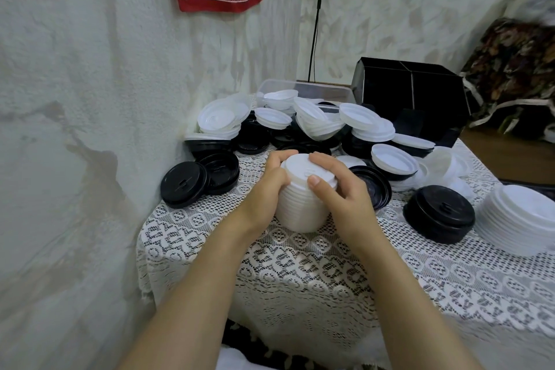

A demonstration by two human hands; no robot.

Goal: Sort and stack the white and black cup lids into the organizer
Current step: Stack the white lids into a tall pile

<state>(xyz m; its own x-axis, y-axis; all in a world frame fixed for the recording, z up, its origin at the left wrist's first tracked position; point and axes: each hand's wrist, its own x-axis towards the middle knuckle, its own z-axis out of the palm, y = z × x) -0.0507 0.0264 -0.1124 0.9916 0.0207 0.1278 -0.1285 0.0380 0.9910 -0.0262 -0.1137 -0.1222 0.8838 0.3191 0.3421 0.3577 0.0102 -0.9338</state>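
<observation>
Head view (only one there is): a stack of white lids (301,210) is stood upright on the lace tablecloth (300,264), near the front of the table. It's gripped from both sides; the left hand (271,180) is curled round the left flank with fingers hooked over the top rim; the right hand (333,186) is wrapped round the right flank, thumb pressed down on the top lid; nothing is spread.

The black organizer (411,93) is parked well apart at the back right; whether anything's in its compartments can't be told. In between, a mixed heap of loose lids (300,126) is piled up; a short black stack (440,213) and a wider white stack (519,219) are set off to the right.

Risk-wise, just a guess: the lids are only nested, so if the stack gets squeezed unevenly or tipped on the lift, the upper ones could be shed; the heap could also be clipped on the way over and lids knocked off the table edge.
</observation>
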